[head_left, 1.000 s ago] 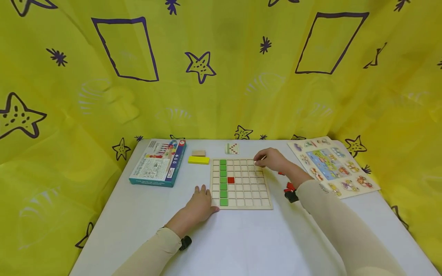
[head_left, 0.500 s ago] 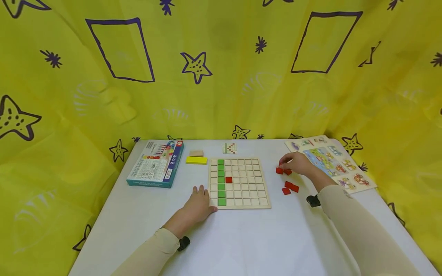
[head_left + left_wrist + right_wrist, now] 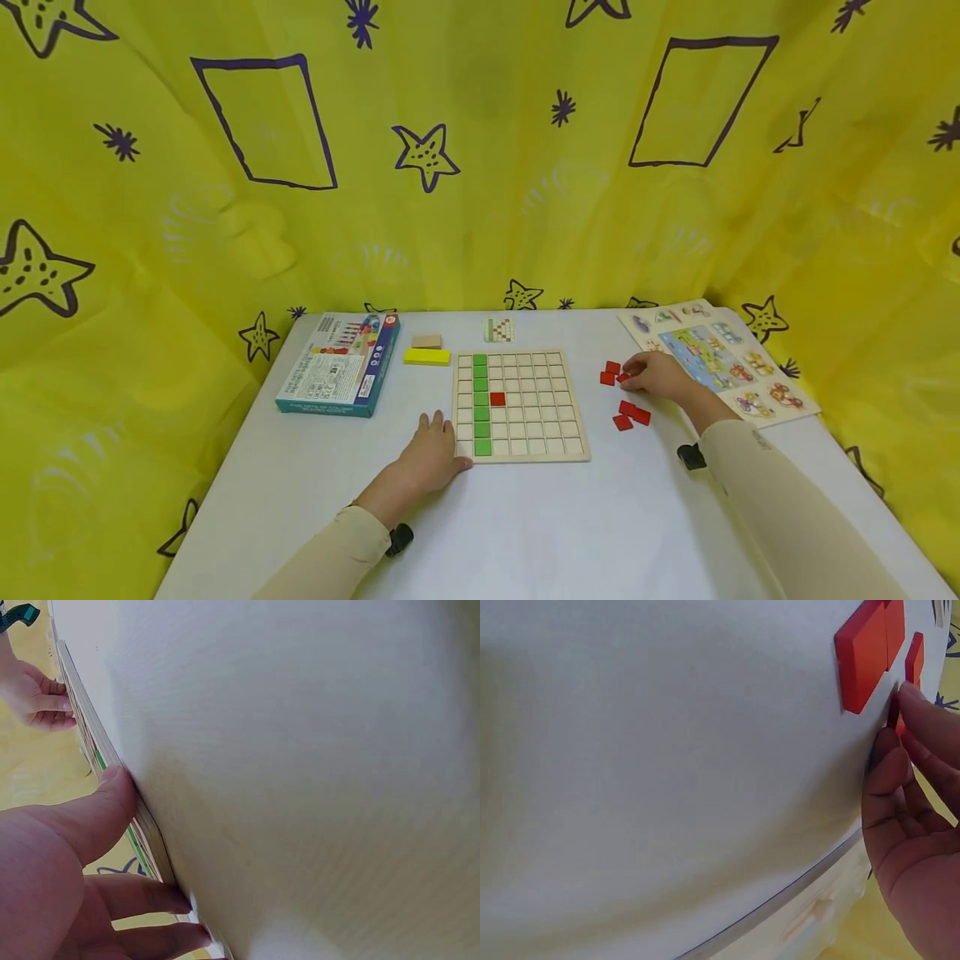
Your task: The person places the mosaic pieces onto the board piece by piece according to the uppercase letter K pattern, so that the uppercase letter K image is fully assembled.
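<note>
My left hand (image 3: 427, 457) rests at the near left corner of a wooden grid board (image 3: 525, 457), fingers along its left side. In the left wrist view, the thumb (image 3: 112, 791) presses the board's edge. A column of green tiles (image 3: 482, 413) lies in the board, with one red tile (image 3: 497, 399) beside it. Right of the board, my right hand (image 3: 660, 377) pinches a small red tile (image 3: 894, 712) between thumb and fingers, close to the table. Two red tiles (image 3: 607, 378) lie just left of its fingertips, and several more (image 3: 622, 423) lie nearer.
Behind the board lies a small pattern card (image 3: 499, 330). A yellow block (image 3: 427, 357) and a tan block (image 3: 427, 341) lie at the back left, near a game box (image 3: 330, 367). A picture puzzle board (image 3: 776, 392) lies at the right, beyond the right hand.
My right hand has moved from the board's far right corner rightward to the red tiles, and its fingertips have shifted slightly right onto one tile. The left hand has stayed at the board.
</note>
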A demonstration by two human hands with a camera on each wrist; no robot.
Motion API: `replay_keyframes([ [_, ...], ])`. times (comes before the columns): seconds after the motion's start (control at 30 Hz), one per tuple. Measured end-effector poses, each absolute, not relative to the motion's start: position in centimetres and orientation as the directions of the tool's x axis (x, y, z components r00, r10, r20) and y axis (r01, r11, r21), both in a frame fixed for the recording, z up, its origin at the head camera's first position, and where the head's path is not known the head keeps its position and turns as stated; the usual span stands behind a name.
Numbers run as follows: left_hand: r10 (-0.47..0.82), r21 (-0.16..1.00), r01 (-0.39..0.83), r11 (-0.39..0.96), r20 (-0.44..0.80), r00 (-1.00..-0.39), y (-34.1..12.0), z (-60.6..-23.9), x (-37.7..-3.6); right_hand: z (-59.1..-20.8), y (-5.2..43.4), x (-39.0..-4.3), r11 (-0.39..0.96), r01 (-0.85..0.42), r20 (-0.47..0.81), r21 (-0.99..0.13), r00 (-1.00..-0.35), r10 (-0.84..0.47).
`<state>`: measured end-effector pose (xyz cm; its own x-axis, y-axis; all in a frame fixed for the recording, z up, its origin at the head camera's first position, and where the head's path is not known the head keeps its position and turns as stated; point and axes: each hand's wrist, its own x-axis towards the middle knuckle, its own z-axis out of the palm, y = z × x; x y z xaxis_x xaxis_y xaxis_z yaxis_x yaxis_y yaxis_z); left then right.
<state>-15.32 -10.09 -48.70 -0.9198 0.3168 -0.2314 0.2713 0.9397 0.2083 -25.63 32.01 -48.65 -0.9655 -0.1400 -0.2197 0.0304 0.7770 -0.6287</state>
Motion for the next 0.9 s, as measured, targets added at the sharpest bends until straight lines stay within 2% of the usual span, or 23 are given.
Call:
replay_keyframes([
  [0.43, 0.315, 0.215, 0.267, 0.939, -0.232, -0.920, -10.17, -48.79, -15.31, -48.32, 31.38, -25.29, 0.797, 0.034, -0.226, -0.603, -0.966, -0.129],
  [0.9, 0.311, 0.218, 0.262, 0.940, -0.237, -0.920, -10.10, -48.48, -15.27, -47.73, 31.93, -25.45, 0.729, 0.047, -0.199, -0.683, -0.972, -0.124],
])
